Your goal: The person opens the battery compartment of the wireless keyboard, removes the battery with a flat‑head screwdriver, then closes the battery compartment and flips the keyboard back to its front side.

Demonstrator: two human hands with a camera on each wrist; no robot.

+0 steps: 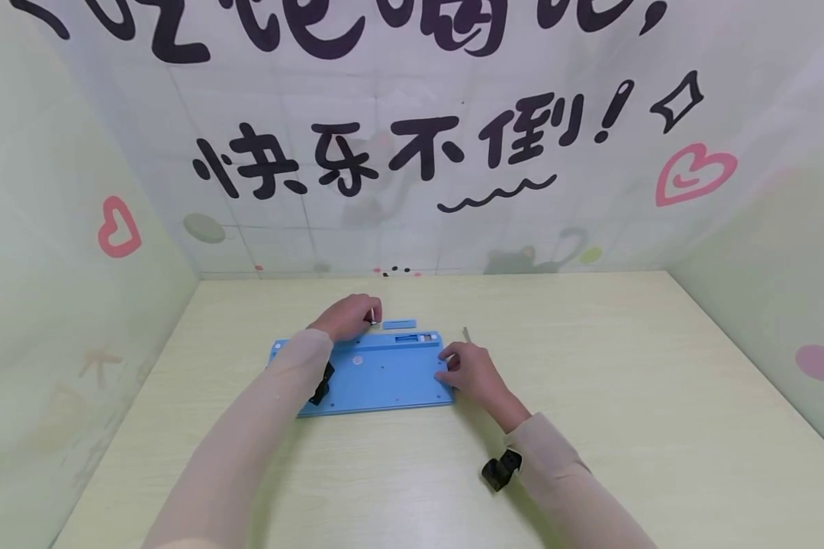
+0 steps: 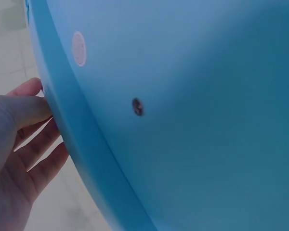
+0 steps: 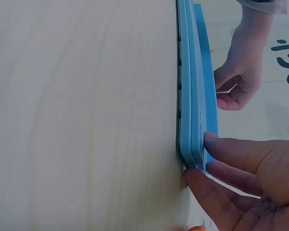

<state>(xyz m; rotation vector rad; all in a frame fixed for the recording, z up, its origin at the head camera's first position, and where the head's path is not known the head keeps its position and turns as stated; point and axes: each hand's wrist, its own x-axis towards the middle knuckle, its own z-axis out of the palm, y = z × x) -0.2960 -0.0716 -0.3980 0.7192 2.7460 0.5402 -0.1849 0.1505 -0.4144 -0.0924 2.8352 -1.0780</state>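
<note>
A light-blue keyboard (image 1: pixel 384 377) lies face down on the table, its battery compartment (image 1: pixel 412 338) uncovered near the far right corner. Behind it lies a small blue battery cover (image 1: pixel 400 324). My left hand (image 1: pixel 349 316) reaches over to the far edge, its thumb and fingers bent together at a small pale, shiny thing (image 1: pixel 374 322); I cannot tell what kind it is. In the left wrist view the keyboard edge partly hides those fingertips. My right hand (image 3: pixel 250 178) pinches the keyboard's right end, thumb on the upturned back and fingers at the lower edge.
A thin greyish stick-like thing (image 1: pixel 466 334) lies just beyond the right hand. An orange-tipped thing (image 3: pixel 196 228) shows at the bottom of the right wrist view. Printed cloth walls (image 1: pixel 412 236) enclose the wooden table (image 1: pixel 625 381) at the back and both sides.
</note>
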